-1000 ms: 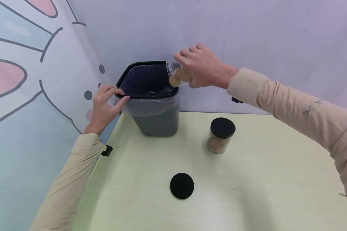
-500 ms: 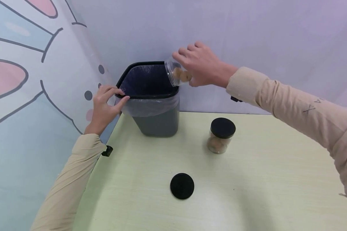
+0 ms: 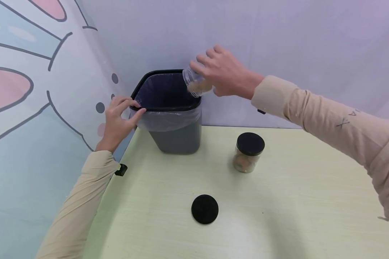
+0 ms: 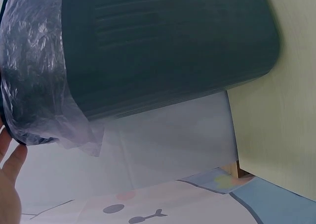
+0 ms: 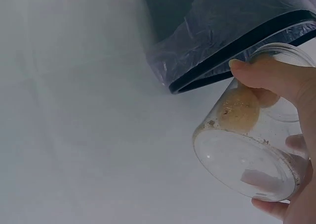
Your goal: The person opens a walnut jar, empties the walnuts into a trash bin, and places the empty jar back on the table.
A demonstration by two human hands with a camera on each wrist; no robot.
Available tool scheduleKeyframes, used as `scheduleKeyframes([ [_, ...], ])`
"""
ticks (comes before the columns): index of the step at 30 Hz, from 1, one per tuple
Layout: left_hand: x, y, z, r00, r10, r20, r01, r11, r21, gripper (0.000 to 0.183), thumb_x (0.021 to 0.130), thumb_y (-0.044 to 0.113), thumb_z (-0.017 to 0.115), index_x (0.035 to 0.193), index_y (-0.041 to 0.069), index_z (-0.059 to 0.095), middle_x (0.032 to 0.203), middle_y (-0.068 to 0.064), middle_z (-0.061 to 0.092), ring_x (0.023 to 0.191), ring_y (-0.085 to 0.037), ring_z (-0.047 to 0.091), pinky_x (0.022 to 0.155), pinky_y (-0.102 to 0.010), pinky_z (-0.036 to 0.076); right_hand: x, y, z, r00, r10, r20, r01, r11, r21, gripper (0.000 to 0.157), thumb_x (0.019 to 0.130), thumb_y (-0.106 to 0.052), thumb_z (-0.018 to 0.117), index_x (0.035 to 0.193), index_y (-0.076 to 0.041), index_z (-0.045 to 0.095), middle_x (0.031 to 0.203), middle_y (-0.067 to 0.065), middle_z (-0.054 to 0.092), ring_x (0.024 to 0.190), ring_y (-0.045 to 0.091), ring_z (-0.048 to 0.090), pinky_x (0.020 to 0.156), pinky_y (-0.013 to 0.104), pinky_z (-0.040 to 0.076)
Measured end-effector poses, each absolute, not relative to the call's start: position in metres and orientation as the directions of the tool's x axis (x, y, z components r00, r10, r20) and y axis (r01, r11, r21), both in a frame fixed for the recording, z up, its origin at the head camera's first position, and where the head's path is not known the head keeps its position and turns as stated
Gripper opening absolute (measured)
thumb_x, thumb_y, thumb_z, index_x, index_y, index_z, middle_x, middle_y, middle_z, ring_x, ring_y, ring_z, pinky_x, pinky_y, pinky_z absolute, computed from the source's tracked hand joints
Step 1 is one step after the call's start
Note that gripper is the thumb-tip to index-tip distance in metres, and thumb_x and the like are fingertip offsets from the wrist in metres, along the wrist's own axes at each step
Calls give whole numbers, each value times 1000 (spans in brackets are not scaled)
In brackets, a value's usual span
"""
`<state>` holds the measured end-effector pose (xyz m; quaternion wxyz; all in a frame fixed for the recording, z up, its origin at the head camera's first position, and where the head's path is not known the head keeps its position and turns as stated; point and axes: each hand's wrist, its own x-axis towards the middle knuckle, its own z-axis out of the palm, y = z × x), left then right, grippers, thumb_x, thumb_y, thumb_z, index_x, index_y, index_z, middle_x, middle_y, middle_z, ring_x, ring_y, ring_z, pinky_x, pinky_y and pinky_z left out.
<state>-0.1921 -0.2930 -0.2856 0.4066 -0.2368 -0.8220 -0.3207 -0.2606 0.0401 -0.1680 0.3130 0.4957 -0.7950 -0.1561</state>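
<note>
My right hand [image 3: 225, 72] grips a clear open jar [image 5: 237, 159], tipped with its mouth toward the bin's interior, at the bin's right rim. Round tan cookies [image 5: 238, 110] lie inside it, with crumbs stuck near its base. My left hand [image 3: 118, 120] pinches the near left corner of the grey bin [image 3: 178, 138], thumb outside the black rim and fingers over it. A translucent liner bag [image 4: 37, 61] folds down over that rim. What lies deep in the bin is hidden.
A second clear jar [image 3: 244, 162] with a black lid on holds cookies and stands upright on the pale table [image 3: 298, 180]. A loose black lid [image 3: 205, 209] lies nearer. Walls rise behind and at left.
My right hand and the jar have shifted slightly left over the bin. The cookies have slid back and forth inside the jar. The left hand keeps its hold on the rim.
</note>
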Motion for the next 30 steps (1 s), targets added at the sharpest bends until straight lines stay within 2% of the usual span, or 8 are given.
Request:
scheduleKeyframes([
  [8,-193,-292,-287,-570,95,816,631,686,362,18,73,6,80,87,2,71,95,-12,63,96,-27,52,86,-35,35,-260,40,-167,-354,-874,332,-692,484,536,79,62,-14,78,131,3,43,114,23,53,88,40,49,79,47,39],
  [24,-192,-291,-287,-577,89,812,622,693,366,17,75,9,80,88,2,70,96,-11,63,97,-26,51,86,-34,36,-258,36,-165,-355,-876,328,-697,481,532,76,64,-11,74,132,3,42,113,24,51,87,40,48,79,48,38],
  [30,-194,-293,-286,-554,122,824,648,684,334,17,77,11,78,89,2,70,96,-13,63,96,-28,51,85,-35,36,-258,33,-165,-318,-889,331,-695,456,556,71,65,-8,73,129,2,45,118,25,48,91,41,47,82,47,39],
])
